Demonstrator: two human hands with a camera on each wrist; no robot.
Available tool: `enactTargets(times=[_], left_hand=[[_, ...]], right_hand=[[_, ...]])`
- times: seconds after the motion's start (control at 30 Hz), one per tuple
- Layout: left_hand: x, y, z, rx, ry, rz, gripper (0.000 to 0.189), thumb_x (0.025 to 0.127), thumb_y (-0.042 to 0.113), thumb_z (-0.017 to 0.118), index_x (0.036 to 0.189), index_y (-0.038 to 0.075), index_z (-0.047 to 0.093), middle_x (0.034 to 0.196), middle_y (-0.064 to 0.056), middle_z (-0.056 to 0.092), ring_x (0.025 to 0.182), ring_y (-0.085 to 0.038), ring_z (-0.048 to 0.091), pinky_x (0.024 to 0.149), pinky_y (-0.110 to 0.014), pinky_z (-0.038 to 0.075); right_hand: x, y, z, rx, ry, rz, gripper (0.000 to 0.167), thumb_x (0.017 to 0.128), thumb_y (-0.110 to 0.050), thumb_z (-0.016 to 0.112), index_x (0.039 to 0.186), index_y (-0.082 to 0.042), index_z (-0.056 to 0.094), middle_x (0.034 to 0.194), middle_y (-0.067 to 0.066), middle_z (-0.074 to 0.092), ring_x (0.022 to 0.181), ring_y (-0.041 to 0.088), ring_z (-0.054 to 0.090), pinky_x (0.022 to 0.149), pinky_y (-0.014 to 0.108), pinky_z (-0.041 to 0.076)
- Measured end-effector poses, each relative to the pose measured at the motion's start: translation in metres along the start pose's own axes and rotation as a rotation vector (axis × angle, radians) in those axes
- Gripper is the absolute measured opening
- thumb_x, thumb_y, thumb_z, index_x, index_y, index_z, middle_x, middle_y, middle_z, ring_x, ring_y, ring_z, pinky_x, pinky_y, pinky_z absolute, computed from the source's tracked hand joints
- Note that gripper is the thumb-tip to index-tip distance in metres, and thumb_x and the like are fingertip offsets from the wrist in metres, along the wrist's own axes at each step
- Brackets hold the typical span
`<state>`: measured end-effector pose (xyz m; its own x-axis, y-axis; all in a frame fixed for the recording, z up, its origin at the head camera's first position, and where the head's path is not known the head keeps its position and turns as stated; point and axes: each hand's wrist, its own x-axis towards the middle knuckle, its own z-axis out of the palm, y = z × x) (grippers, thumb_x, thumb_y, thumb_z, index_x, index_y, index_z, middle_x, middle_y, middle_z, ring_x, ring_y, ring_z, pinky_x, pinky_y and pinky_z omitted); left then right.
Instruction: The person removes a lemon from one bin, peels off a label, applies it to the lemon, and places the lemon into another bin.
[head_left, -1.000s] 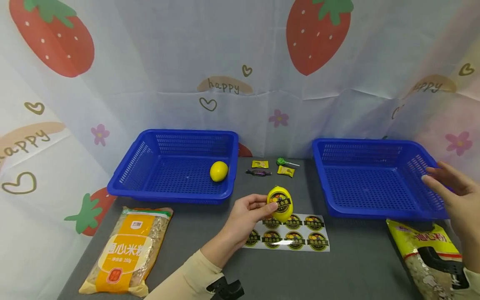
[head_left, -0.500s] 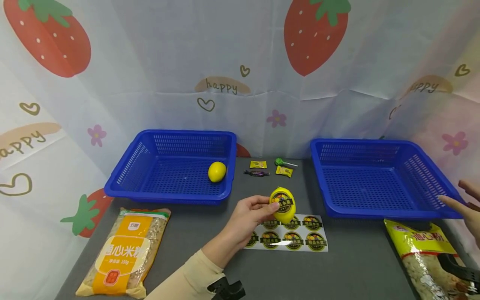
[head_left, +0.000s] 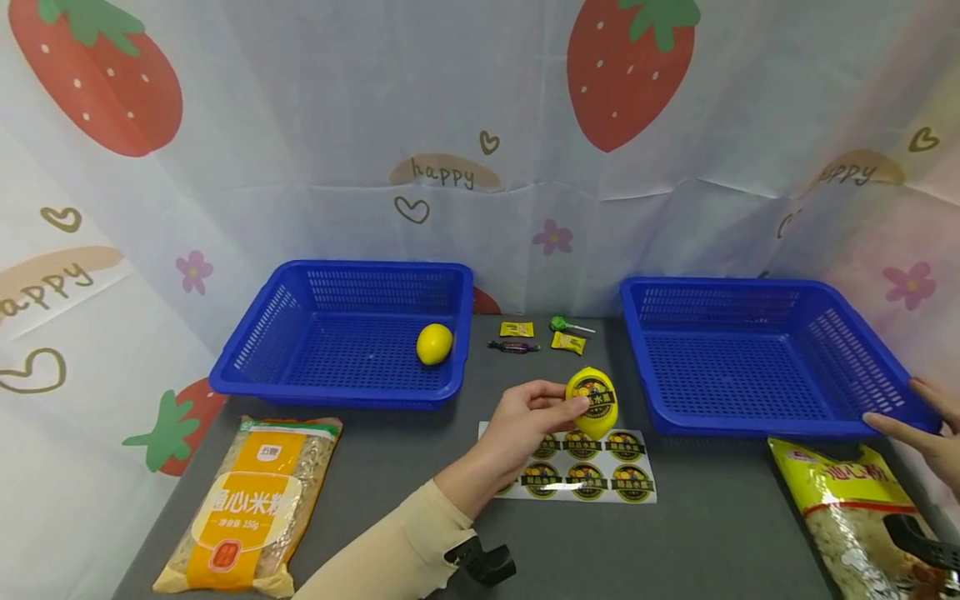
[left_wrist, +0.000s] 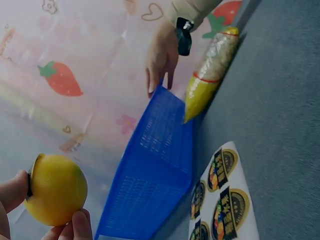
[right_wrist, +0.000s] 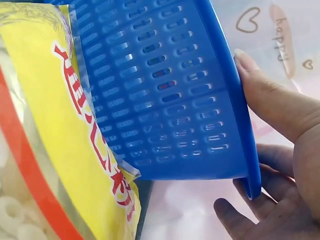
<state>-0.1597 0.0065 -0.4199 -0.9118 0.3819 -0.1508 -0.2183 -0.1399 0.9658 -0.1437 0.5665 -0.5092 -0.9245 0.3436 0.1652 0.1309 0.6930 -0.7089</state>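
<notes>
My left hand (head_left: 532, 417) pinches a yellow lemon (head_left: 600, 425) between thumb and fingertips, above the sticker sheet (head_left: 637, 492). A round dark fruit sticker (head_left: 594, 397) lies on the lemon's near side, with my thumb on its edge. In the left wrist view the lemon (left_wrist: 62, 190) shows its bare yellow side. At the right, my right hand (head_left: 926, 442) grips the near right corner of a blue plastic basket (head_left: 727, 429). The right wrist view has the thumb (right_wrist: 272, 95) on the basket's rim (right_wrist: 235, 90) and fingers around its corner.
Another blue basket (head_left: 341, 398) at the left holds a second lemon (head_left: 434, 344). Between the baskets lie several wrapped candies (head_left: 568, 342) and a green lollipop (head_left: 558, 324). Pasta bags lie at the left (head_left: 247, 508) and right (head_left: 847, 500). A printed curtain (head_left: 337, 125) hangs behind.
My left hand has moved the lemon to the right over the sticker sheet. My right hand has gone from above the right basket's side to its near right corner and taken hold there.
</notes>
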Motion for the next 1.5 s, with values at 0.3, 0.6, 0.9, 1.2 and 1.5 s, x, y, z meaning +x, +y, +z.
enactTargets(times=[0.3, 0.6, 0.9, 1.2, 1.5], left_hand=[[0.017, -0.001, 0.027, -0.04, 0.004, -0.035, 0.032, 0.091, 0.023, 0.078, 0.116, 0.005, 0.069, 0.105, -0.008, 0.076, 0.089, -0.018, 0.074, 0.089, -0.037, 0.059], [0.037, 0.002, 0.058, 0.011, 0.077, -0.077, 0.03, 0.086, 0.03, 0.082, 0.106, 0.01, 0.072, 0.098, 0.0, 0.073, 0.086, -0.019, 0.072, 0.089, -0.039, 0.058], [0.053, 0.007, 0.088, 0.026, 0.157, -0.111, 0.03, 0.083, 0.031, 0.085, 0.099, 0.01, 0.071, 0.094, 0.0, 0.07, 0.083, -0.017, 0.069, 0.088, -0.038, 0.058], [0.064, 0.014, 0.105, 0.188, 0.313, -0.133, 0.036, 0.077, 0.04, 0.088, 0.094, 0.012, 0.071, 0.087, 0.003, 0.068, 0.077, -0.011, 0.066, 0.077, -0.034, 0.058], [0.061, 0.015, 0.108, 0.274, 0.294, -0.115, 0.037, 0.077, 0.031, 0.09, 0.104, 0.012, 0.074, 0.085, 0.006, 0.072, 0.079, -0.01, 0.066, 0.08, -0.037, 0.058]], right_hand=[[0.016, 0.031, 0.001, -0.011, -0.015, 0.003, 0.094, 0.097, -0.031, 0.068, 0.161, -0.017, 0.0, 0.169, 0.013, -0.007, 0.146, 0.061, 0.007, 0.114, 0.071, 0.009], [0.016, 0.031, 0.002, -0.008, -0.002, -0.001, 0.09, 0.098, -0.031, 0.068, 0.16, -0.018, 0.005, 0.169, 0.014, -0.003, 0.143, 0.063, 0.013, 0.113, 0.07, 0.014], [0.02, 0.039, 0.001, -0.006, -0.012, -0.002, 0.094, 0.096, -0.03, 0.07, 0.16, -0.014, 0.003, 0.169, 0.012, -0.007, 0.15, 0.053, 0.0, 0.119, 0.065, 0.005], [-0.006, -0.018, -0.005, -0.027, -0.031, -0.034, 0.091, 0.099, -0.03, 0.065, 0.159, -0.003, 0.002, 0.167, 0.022, -0.006, 0.146, 0.06, 0.001, 0.115, 0.071, 0.005], [0.005, 0.006, 0.001, -0.012, -0.029, -0.01, 0.093, 0.099, -0.031, 0.066, 0.159, -0.006, 0.0, 0.167, 0.017, -0.009, 0.148, 0.056, -0.001, 0.116, 0.07, 0.005]])
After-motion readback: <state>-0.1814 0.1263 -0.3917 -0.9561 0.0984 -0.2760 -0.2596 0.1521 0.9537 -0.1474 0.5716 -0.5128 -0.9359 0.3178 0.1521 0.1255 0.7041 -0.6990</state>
